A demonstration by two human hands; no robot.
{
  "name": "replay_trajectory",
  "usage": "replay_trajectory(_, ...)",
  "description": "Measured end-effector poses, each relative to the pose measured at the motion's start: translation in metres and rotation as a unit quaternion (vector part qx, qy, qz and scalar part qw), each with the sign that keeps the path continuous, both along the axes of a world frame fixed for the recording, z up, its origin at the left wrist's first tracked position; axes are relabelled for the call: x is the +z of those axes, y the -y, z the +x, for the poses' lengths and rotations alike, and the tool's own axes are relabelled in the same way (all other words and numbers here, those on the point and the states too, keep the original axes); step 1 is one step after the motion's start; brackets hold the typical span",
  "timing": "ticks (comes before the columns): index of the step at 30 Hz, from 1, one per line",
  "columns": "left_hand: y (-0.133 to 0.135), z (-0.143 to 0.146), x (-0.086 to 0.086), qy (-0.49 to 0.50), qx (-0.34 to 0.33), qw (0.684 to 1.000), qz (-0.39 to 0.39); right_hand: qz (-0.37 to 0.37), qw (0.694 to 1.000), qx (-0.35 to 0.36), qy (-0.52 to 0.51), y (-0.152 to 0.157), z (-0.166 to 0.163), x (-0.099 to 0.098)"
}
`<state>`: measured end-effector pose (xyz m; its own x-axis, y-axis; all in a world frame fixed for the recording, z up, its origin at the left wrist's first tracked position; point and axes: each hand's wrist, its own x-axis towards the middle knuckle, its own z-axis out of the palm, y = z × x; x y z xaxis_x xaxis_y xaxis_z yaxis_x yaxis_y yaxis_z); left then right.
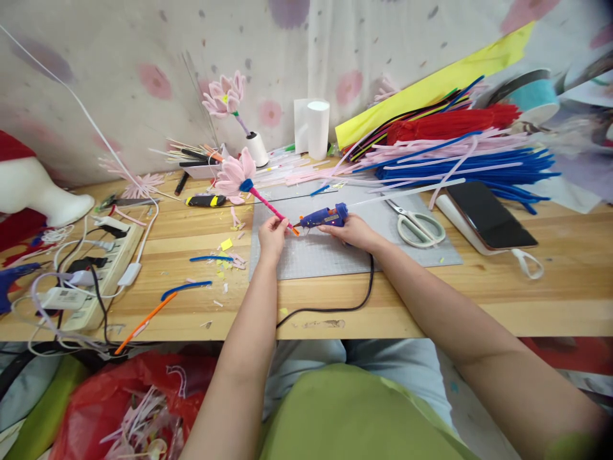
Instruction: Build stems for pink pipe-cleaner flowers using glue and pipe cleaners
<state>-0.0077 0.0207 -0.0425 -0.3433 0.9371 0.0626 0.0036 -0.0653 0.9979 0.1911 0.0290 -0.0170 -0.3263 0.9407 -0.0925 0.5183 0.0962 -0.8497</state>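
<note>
Nearest my remote view, a green cloth (pixel 345 415) covers the person's lap, with a red plastic bag (pixel 119 396) of pink scraps to the left below the desk (pixel 527 300). A black cord (pixel 330 306) loops over the desk's front edge and runs up to the right hand.

On the grey cutting mat (pixel 335 255), the left hand (pixel 272 235) has its fingers (pixel 280 223) pinched closed around the lower end of a pink stem (pixel 268 206). The stem slants up and left to a pipe-cleaner flower (pixel 236 174), which is held just above the desk. The right hand (pixel 353 231) is wrapped tight around a blue glue gun (pixel 325 216). Its nozzle points left and meets the stem's end just beside the left fingertips.

Left of the mat lie a blue pipe-cleaner piece (pixel 186 289), an orange one (pixel 143 322) and a power strip (pixel 96 275) tangled in white cables. White-handled scissors (pixel 416 227) rest on the mat's right side, and a dark phone (pixel 488 220) lies beyond them.

Farther back, bundles of blue pipe cleaners (pixel 479 171) and red pipe cleaners (pixel 450 121) lie under a yellow sheet (pixel 431 86). A white roll (pixel 317 128) and a second pink flower (pixel 225 96) in a white holder (pixel 257 148) stand by the flowered wall covering.
</note>
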Motion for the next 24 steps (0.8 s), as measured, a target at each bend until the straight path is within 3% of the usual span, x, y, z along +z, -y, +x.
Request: replay_trajectory(24,0.0008,0.0013,0.0033,0.019,0.011,1.000,0.001,-0.012,1.000,-0.005,-0.005,0.0050,-0.0002,0.0075)
